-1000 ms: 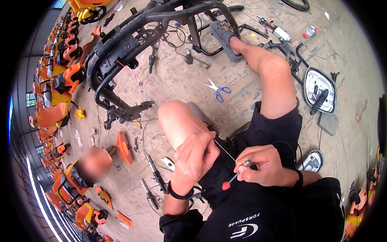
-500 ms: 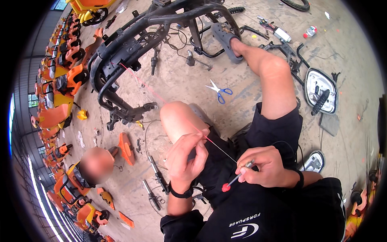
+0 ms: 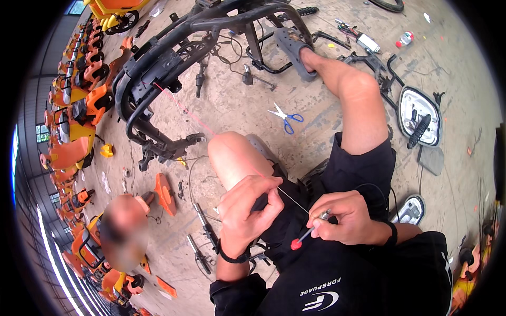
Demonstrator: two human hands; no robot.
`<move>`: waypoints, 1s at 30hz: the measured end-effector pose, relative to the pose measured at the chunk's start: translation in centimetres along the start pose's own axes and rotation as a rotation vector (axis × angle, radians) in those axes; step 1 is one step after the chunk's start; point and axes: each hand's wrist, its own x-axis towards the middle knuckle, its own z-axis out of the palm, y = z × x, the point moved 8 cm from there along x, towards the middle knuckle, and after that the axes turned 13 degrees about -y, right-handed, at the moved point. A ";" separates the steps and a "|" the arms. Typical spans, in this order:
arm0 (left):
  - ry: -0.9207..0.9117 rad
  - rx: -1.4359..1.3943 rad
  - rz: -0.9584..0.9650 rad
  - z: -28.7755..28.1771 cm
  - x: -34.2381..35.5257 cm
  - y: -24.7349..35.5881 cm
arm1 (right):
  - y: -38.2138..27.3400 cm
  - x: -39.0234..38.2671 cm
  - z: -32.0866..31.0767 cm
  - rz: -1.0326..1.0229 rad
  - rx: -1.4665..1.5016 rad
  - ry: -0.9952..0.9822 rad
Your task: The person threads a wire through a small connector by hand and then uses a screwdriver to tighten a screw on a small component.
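L hand [image 3: 247, 203]: thumb + index pinched on thin cord [image 3: 294, 199]. R hand [image 3: 345, 216]: fingers curled shut on red-ended rod [image 3: 307, 235]. Cord straight btwn 2 hands.

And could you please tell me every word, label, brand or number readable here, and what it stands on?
Black cloth shirt: white lettering beside a white curved emblem; legible, but I won't copy wording or brands.
Clear plastic bottle with red ends: label too small to read.
White rectangular box: any marking too small to read.
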 end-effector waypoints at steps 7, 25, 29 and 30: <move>0.047 -0.013 -0.049 0.3 0.0 -0.3 | 0.2 -0.1 -0.2 0.035 0.021 0.025; -0.138 0.018 0.016 -0.4 0.9 -0.7 | 0.5 -0.1 0.2 0.049 0.057 0.033; -0.122 0.072 -0.001 -0.1 1.0 -0.4 | 0.4 0.0 0.0 0.064 0.051 0.036; -0.113 0.093 0.002 0.0 1.0 -0.3 | 0.4 0.0 0.0 0.067 0.053 0.038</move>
